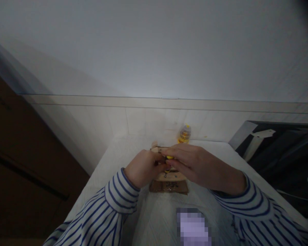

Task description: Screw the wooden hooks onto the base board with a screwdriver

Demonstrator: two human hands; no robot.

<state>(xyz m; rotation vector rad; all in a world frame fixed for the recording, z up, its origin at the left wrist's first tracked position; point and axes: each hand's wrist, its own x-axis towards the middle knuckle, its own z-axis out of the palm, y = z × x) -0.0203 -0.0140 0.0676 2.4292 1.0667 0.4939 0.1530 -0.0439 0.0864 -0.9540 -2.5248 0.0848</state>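
Note:
My left hand (145, 166) and my right hand (188, 160) come together over a small wooden piece (170, 176) on the white-covered table. Between my fingertips shows a small yellow thing (169, 157), too small and covered to name. The fingers of both hands are pinched close around it. Part of the wooden piece shows behind my fingers, and its near edge has small dark marks. Under it lies a flat brown cardboard piece (169, 187) with dark print and a shiny surface.
A clear bottle with yellow contents (184, 134) stands at the table's back edge, by the wall. To the right is a dark box-like thing (279, 164) with a pale tag. A pixelated patch (193, 227) covers something at the front. Brown cabinet (28, 164) at left.

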